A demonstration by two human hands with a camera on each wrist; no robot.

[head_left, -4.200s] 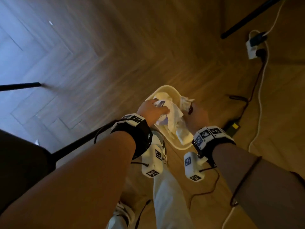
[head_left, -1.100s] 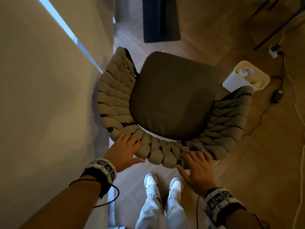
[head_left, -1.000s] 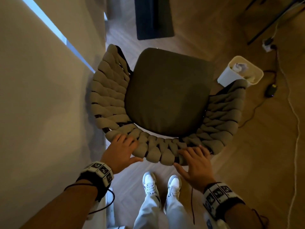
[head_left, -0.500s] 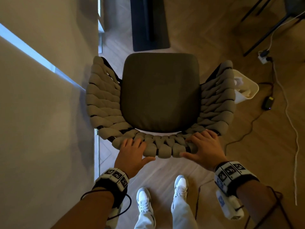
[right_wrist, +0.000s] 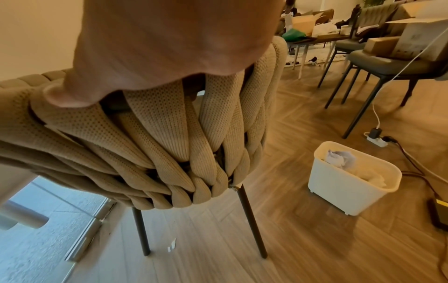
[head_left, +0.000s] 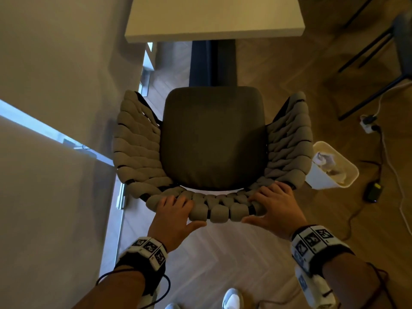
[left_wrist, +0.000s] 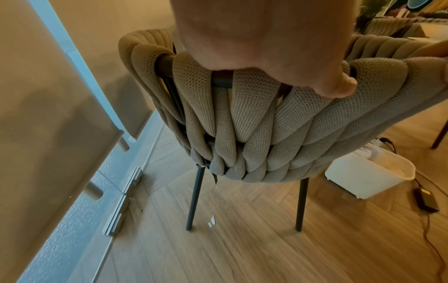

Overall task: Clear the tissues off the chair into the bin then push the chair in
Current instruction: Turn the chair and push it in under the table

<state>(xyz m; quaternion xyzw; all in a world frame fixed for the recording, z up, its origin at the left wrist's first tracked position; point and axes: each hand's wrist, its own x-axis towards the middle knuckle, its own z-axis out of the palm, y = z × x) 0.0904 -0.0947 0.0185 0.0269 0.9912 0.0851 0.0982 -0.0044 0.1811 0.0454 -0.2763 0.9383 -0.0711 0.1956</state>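
Observation:
The chair (head_left: pixel 211 139) has a dark seat cushion with no tissue on it and a woven beige backrest (head_left: pixel 219 211). It faces the white table (head_left: pixel 214 18), whose edge lies a little beyond the seat's front. My left hand (head_left: pixel 178 210) and right hand (head_left: pixel 265 206) both grip the top of the backrest, fingers over the rim and thumbs behind. The wrist views show each hand's heel, left (left_wrist: pixel 266 47) and right (right_wrist: pixel 169 47), against the woven back (left_wrist: pixel 254 124). The white bin (head_left: pixel 330 181) stands on the floor right of the chair with crumpled tissues (head_left: pixel 325 159) inside.
A wall and glass sliding door (head_left: pixel 55 152) run close along the chair's left. The table's dark leg (head_left: pixel 211 63) stands ahead under the tabletop. A power strip (head_left: pixel 367 126), cables and a black adapter (head_left: pixel 373 194) lie right of the bin. Another chair's legs (head_left: pixel 367 47) are far right.
The chair has swung round to face the table squarely and moved toward it; the table edge has come into view. Both hands stay on the backrest. The bin now sits beside the chair's right rear.

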